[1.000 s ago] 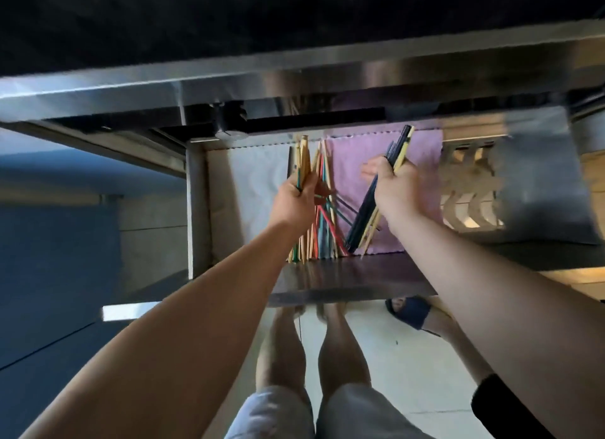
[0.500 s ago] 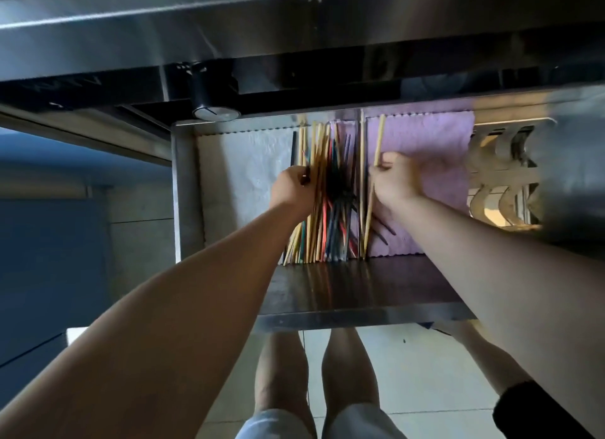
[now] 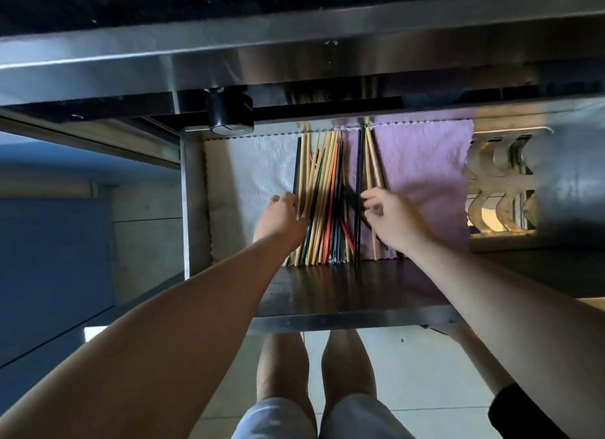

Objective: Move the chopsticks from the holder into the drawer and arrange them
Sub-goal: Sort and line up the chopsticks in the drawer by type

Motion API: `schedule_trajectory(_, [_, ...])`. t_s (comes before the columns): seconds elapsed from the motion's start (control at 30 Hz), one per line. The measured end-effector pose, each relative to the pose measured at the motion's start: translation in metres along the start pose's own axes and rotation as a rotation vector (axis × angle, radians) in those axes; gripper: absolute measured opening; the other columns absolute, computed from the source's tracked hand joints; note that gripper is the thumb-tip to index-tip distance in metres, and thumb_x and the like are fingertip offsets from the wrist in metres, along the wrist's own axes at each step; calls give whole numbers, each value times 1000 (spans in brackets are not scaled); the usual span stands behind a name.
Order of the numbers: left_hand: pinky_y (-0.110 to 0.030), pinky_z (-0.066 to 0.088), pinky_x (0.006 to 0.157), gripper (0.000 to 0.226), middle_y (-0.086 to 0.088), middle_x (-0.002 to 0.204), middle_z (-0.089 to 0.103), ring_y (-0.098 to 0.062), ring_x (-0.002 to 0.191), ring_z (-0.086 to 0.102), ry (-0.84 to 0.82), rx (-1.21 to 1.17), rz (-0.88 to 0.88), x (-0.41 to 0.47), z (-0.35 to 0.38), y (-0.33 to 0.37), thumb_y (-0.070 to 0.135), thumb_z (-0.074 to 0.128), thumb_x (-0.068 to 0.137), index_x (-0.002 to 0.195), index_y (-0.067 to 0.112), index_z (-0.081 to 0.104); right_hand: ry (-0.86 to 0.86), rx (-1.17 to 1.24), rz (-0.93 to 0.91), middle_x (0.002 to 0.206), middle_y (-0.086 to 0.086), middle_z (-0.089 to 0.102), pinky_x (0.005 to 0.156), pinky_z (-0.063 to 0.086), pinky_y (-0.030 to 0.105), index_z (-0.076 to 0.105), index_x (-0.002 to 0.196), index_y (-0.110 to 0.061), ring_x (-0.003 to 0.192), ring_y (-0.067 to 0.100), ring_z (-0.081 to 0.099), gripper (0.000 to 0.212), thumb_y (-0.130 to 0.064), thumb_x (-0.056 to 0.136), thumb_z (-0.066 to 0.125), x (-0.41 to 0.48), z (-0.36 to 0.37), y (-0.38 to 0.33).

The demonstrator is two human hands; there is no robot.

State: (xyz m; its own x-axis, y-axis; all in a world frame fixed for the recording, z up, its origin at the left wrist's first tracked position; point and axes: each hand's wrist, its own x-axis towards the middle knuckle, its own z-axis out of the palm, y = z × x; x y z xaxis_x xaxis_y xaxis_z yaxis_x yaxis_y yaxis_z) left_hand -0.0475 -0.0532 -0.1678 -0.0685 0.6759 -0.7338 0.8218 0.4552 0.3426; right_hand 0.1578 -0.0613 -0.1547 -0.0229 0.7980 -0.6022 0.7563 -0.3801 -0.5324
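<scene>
An open steel drawer (image 3: 193, 203) holds a bundle of wooden, red, green and dark chopsticks (image 3: 324, 183), lying lengthwise from front to back. A few more chopsticks (image 3: 370, 157) lie just right of the bundle, and one dark stick crosses them at an angle. My left hand (image 3: 281, 216) rests against the bundle's left side, fingertips on the outer sticks. My right hand (image 3: 389, 219) hovers over the right-hand sticks with loosely bent fingers touching them. I see no chopstick holder.
A white cloth (image 3: 248, 170) lines the drawer's left half and a purple cloth (image 3: 425, 176) the right. A metal piece with wavy cut-outs (image 3: 501, 183) stands at the drawer's right. A black round knob (image 3: 229, 114) hangs under the steel counter edge (image 3: 294, 62). Tiled floor below.
My right hand has laid down the sticks it held and now touches them in the drawer. The bundle lies straighter, and my left hand has slid to its left edge.
</scene>
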Motion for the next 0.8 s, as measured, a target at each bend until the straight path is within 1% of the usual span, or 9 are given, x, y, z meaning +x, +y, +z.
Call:
schedule_trajectory(0.07, [-33,48,76,33,-6,117,54,-19,89,55,-11,8,5,5,5,1,23,64,91,121,13,56,-12,-7,-49,115,6,69,85,47,24,60,125,-14,103,20,64,35,-8,91,56,4,10,-6])
schedule_trajectory(0.17, [-31,42,68,25,-6,102,59,-20,81,54,4,52,4,13,13,3,31,65,90,106,13,60,-5,28,-69,116,8,69,85,45,22,60,126,-13,104,22,64,36,-11,90,56,13,26,-15])
schedule_trajectory(0.33, [-25,39,52,11,0,78,60,-18,72,58,-5,-65,-117,21,20,-2,25,63,93,88,15,59,17,82,63,114,11,68,86,46,26,58,126,-9,105,25,63,36,-11,90,57,19,46,-17])
schedule_trajectory(0.4, [-24,37,48,10,0,73,59,-18,67,57,-18,-86,-119,24,19,-4,20,60,93,85,13,61,11,79,97,110,9,68,86,46,26,58,126,-10,104,24,63,35,-12,91,58,19,49,-12])
schedule_trajectory(0.5, [-22,36,47,12,0,70,58,-19,67,57,-14,-129,-128,25,17,-5,13,53,92,88,11,64,21,113,136,107,7,69,82,45,23,60,124,-9,102,21,64,34,-13,91,61,20,50,-9])
schedule_trajectory(0.63, [-25,34,50,17,0,77,54,-15,67,51,68,-216,-172,21,15,-6,11,41,93,100,11,56,201,107,225,109,8,70,75,42,19,66,111,-10,99,22,65,24,-17,89,64,25,43,-5])
schedule_trajectory(0.7, [-26,32,49,17,0,79,52,-12,64,48,104,-218,-180,21,14,-8,12,36,97,102,10,53,228,101,242,106,8,70,72,43,20,66,109,-11,92,21,65,22,-19,89,65,27,40,-3])
schedule_trajectory(0.73, [-26,32,48,16,0,78,51,-11,62,47,116,-218,-187,22,13,-8,12,36,98,102,11,52,235,104,249,106,8,70,72,43,20,66,109,-10,89,20,65,22,-19,89,65,28,38,-2])
schedule_trajectory(0.8, [-25,32,48,14,1,77,52,-11,61,47,138,-238,-202,24,12,-10,11,40,96,100,13,53,258,108,275,108,9,70,74,43,21,66,111,-9,95,22,65,24,-19,89,66,32,36,-1])
